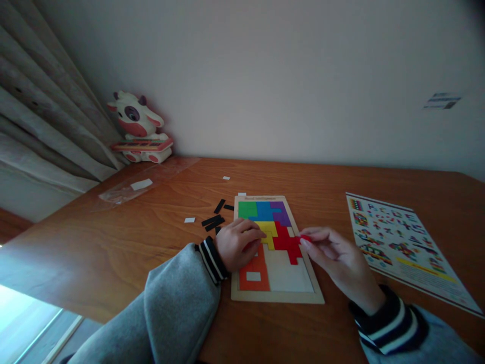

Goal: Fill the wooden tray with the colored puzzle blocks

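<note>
A wooden puzzle board [278, 296] lies on the brown table, partly filled with green, blue, purple, yellow, red and orange pieces. My left hand [238, 244] rests curled on the board's left side, fingers closed over something red I can barely see. My right hand [335, 253] is at the board's right edge, pinching a small red piece [305, 237] between thumb and fingers, next to the red pieces [286, 241] laid in the board. The lower right of the board is bare.
Several black pieces [214, 220] and small white scraps lie left of the board. A printed pattern sheet [401, 242] lies at the right. A cow toy [138, 129] and a clear plastic bag [144, 184] sit at the back left by the curtain.
</note>
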Motion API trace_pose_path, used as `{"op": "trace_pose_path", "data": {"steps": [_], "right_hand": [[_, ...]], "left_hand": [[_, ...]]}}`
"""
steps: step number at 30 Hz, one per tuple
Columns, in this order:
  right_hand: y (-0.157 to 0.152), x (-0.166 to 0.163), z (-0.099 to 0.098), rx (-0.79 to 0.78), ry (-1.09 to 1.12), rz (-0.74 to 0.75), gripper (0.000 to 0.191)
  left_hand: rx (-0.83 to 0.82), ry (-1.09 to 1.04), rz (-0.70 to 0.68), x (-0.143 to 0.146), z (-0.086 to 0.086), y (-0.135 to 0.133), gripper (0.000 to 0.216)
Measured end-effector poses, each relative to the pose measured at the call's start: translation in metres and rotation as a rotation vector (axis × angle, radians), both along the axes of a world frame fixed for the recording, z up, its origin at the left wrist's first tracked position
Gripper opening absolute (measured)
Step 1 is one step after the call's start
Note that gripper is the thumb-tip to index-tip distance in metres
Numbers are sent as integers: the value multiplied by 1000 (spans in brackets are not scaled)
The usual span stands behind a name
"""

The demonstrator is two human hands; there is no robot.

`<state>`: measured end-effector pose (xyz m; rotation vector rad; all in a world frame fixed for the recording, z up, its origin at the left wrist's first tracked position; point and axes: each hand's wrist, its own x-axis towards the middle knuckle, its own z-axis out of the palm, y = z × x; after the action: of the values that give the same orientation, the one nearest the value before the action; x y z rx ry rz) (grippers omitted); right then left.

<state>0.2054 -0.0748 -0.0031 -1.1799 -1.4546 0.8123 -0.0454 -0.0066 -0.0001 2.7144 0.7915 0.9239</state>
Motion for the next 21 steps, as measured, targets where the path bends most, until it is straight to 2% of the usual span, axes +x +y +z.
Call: {"op": "trace_pose_path", "data": {"steps": [2, 5, 8, 11, 15, 21], "right_hand": [[-1, 0, 0, 45, -46, -18, 14], [-3, -2, 3, 166, -313, -29, 18], [-5, -7, 5, 306, -532, 23, 24], [-6, -12, 5, 355, -598, 46, 27], [-10, -17, 3, 372, -673, 111, 18], [-12, -26, 4, 404, -800, 216, 25]], "left_hand": [[-6, 17, 10, 0, 3, -1, 22], [-5, 29, 24, 1, 5, -1, 20], [-1, 26, 28, 1, 5, -1, 20], [2, 24, 35, 1, 3, 0, 20], [9, 21, 37, 1, 2, -1, 21], [-12, 14, 13, 2, 2, -1, 22]]}}
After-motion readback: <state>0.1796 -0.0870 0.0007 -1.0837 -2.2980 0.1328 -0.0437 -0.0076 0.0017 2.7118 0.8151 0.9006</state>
